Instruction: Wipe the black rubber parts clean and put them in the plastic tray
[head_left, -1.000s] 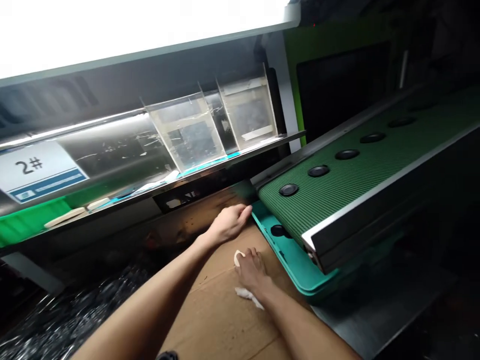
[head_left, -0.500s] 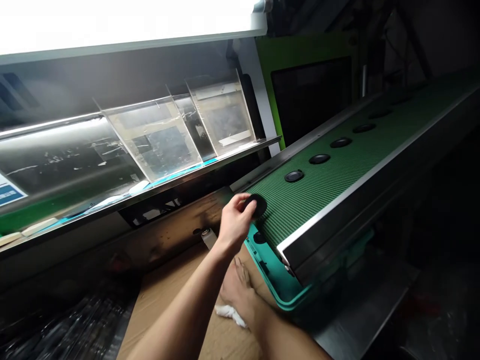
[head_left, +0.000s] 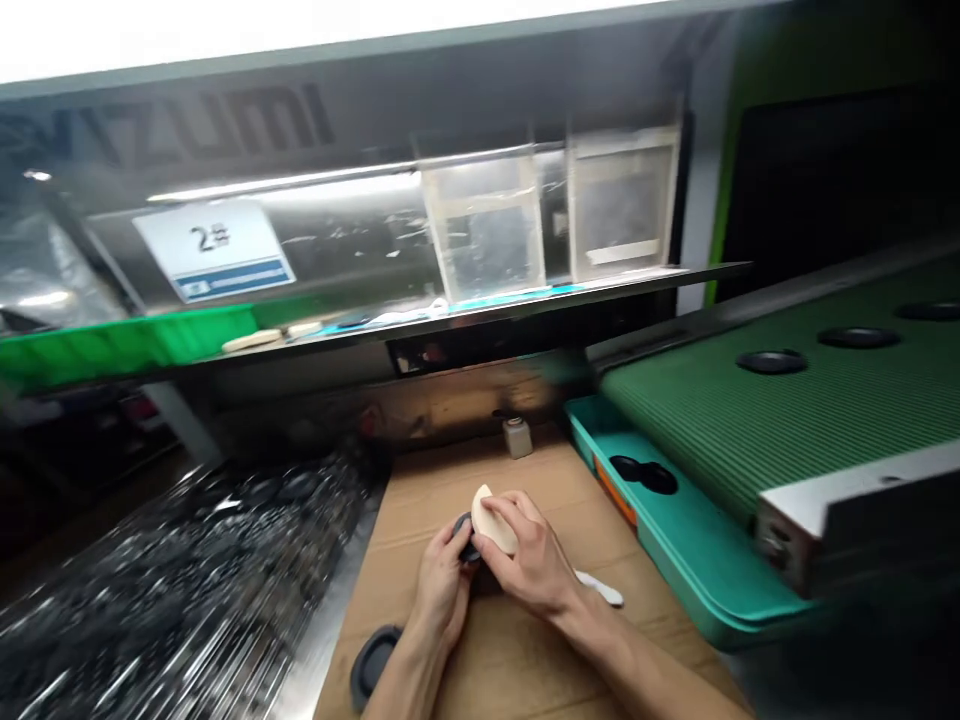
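Observation:
Over the brown cardboard (head_left: 570, 660), my left hand (head_left: 442, 575) is closed on a small black disc (head_left: 466, 540), thumb across its face. My right hand (head_left: 529, 555) pinches a cream-coloured round pad (head_left: 491, 525) and presses it close to the disc's edge. I cannot tell what the pad is made of. Part of the disc is hidden behind the pad and fingers. Beside my left forearm lies another black round part (head_left: 373, 660). A white knife-like tool (head_left: 600, 588) rests on the cardboard, partly covered by my right wrist.
On the right, a green conveyor belt (head_left: 697, 420) carries black discs (head_left: 772, 361). Below its end stands a teal bin (head_left: 720, 590) with black parts (head_left: 643, 474) inside. A small bottle (head_left: 517, 438) stands at the cardboard's back. Many plastic-wrapped black parts (head_left: 225, 560) pile up left.
My left hand has drawn back from the belt's end to the cardboard with the black disc. My right hand has risen from the cardboard with the cream pad. The view has swung left.

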